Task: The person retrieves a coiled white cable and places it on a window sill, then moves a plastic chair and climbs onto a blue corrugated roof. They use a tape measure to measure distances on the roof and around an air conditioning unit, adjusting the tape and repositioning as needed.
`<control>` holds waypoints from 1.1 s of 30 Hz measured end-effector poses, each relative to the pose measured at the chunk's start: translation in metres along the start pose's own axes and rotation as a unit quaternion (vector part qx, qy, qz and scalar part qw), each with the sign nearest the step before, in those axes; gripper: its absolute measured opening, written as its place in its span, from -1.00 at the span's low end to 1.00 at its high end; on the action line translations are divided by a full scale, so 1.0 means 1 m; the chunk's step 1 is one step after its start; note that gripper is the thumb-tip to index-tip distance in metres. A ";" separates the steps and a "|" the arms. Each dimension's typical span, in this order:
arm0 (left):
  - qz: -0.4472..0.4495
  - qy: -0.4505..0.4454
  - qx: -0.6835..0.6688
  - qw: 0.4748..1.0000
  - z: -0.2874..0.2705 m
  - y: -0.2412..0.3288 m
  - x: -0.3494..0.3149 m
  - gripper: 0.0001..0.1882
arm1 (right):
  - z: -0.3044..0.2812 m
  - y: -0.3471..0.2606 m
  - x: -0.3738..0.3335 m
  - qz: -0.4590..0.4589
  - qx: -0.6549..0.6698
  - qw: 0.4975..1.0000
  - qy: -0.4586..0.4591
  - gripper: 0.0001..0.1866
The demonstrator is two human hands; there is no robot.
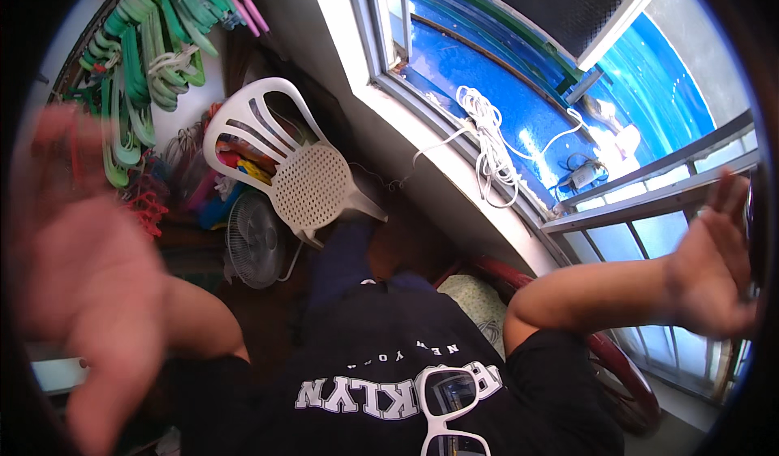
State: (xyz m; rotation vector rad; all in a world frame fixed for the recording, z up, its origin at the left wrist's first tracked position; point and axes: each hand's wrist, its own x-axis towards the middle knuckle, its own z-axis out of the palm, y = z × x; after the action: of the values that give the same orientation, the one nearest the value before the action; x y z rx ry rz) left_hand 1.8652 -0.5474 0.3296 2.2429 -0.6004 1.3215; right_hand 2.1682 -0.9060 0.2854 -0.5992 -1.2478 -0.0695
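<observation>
My left hand (89,281) is raised at the left side, close to the camera and smeared by motion. Its thumb and fingers look spread, and I see nothing held in it. My right hand (710,253) is stretched out at the far right, beside the window frame (625,200). Its fingers are extended and apart, with no object in them; whether it touches the frame I cannot tell. White-framed sunglasses (451,393) hang at the front of my black T-shirt (389,338).
A white plastic chair (312,184) stands ahead, with a fan (256,241) beside it. Green hangers (138,58) hang at the upper left. Coiled white cable (487,131) lies by the open window, over a blue surface (442,58). A dark red curved armrest (621,375) is at my right.
</observation>
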 end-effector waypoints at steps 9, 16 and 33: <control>-0.538 -0.001 -0.126 0.833 0.102 -0.042 -0.214 -0.59 | -0.050 -0.020 -0.101 0.124 -0.231 0.957 0.125 -0.25; -0.472 -0.108 -0.032 0.874 0.111 -0.093 -0.170 -0.66 | -0.035 -0.057 -0.177 0.543 -0.534 0.648 0.007 -0.37; -0.167 -0.117 0.182 0.962 0.246 -0.354 0.176 -0.73 | -0.087 -0.056 -0.285 0.782 -0.525 0.169 -0.290 -0.24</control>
State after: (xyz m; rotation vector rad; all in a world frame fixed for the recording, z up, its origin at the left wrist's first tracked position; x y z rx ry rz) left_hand 2.3168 -0.4346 0.3203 2.6732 -0.0387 1.0695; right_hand 2.1270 -1.0699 0.0339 -3.1833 -0.3067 1.3109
